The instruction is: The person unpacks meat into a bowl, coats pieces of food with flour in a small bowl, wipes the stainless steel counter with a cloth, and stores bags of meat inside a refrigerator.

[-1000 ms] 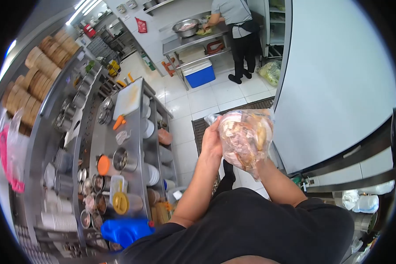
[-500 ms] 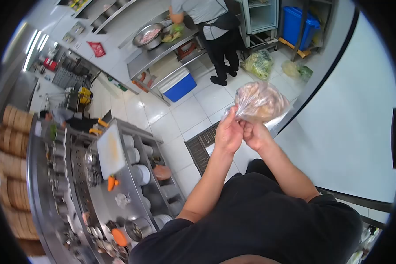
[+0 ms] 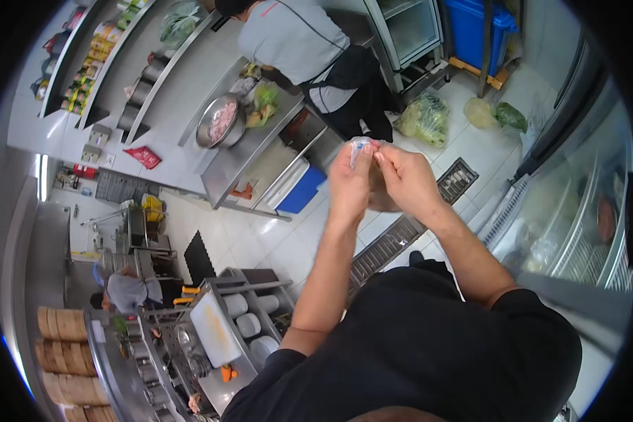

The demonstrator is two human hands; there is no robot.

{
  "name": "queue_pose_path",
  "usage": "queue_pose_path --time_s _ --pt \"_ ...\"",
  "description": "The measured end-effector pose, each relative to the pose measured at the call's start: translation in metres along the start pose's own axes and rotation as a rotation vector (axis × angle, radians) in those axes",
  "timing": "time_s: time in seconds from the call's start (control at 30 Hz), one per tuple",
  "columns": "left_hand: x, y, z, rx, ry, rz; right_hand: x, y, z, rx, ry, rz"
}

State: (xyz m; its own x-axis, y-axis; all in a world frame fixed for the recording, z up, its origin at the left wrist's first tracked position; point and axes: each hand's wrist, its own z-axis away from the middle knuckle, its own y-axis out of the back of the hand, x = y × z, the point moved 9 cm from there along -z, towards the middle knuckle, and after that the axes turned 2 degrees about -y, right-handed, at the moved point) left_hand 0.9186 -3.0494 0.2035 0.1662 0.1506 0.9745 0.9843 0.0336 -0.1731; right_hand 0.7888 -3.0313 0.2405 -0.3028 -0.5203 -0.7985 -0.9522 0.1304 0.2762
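Observation:
A clear plastic bag (image 3: 381,197) hangs between my hands, mostly hidden behind them, so its contents barely show. My left hand (image 3: 348,184) is closed, with its thumb pressed on the gathered neck of the bag. Close beside it, my right hand (image 3: 409,184) pinches the same neck with thumb and fingers. The fingertips of both hands nearly touch at the top of the plastic.
To the right are wire racks (image 3: 582,235) inside a cold cabinet. A bag of leafy greens (image 3: 423,119) lies on the floor near a drain grate (image 3: 457,181). A co-worker (image 3: 299,49) stands at a steel table with a bowl of meat (image 3: 221,125). A cutting board (image 3: 214,327) lies lower left.
The bag, held up in full view before, now hangs mostly behind my hands, which have risen and come together at its neck. My view has turned, and cabinet racks show at right.

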Motion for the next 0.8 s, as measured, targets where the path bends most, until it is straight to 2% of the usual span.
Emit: queue_pose_path --time_s 0.03,0.1,0.17,0.2,0.3,0.37,0.47,0.5,0.67,0.7,0.77,0.8 --pt "0.01 -0.006 -0.018 -0.079 0.017 -0.032 -0.003 0.006 -0.019 -0.001 0.123 0.1" --pt "0.042 -0.02 -0.052 -0.2 -0.162 -0.208 -0.011 0.023 -0.054 -0.01 0.413 0.227" --pt "0.073 -0.037 -0.084 -0.278 -0.341 -0.44 -0.008 0.038 -0.096 0.071 0.435 0.087" --pt "0.08 -0.047 -0.101 -0.286 -0.224 -0.295 -0.005 0.045 -0.11 0.125 0.442 0.035" --pt "0.109 -0.081 -0.149 -0.443 -0.348 -0.241 -0.005 0.072 -0.151 0.268 0.511 0.075" --pt "0.111 -0.101 -0.182 -0.479 -0.473 -0.223 -0.003 0.089 -0.173 0.334 0.494 0.16" --pt "0.105 -0.127 -0.231 -0.54 -0.657 -0.369 0.014 0.105 -0.203 0.401 0.399 0.264" --pt "0.099 -0.136 -0.25 -0.584 -0.65 -0.367 0.022 0.11 -0.212 0.415 0.365 0.3" --pt "0.109 -0.215 -0.309 -0.836 -0.868 -0.417 0.061 0.154 -0.249 0.523 0.243 0.454" --pt "0.111 -0.233 -0.318 -0.884 -0.893 -0.431 0.082 0.169 -0.257 0.462 0.089 0.379" --pt "0.113 -0.271 -0.338 -0.975 -0.964 -0.425 0.126 0.213 -0.253 0.584 0.212 0.258" --pt "0.11 -0.289 -0.35 -1.019 -0.924 -0.41 0.177 0.229 -0.245 0.642 0.083 -0.066"
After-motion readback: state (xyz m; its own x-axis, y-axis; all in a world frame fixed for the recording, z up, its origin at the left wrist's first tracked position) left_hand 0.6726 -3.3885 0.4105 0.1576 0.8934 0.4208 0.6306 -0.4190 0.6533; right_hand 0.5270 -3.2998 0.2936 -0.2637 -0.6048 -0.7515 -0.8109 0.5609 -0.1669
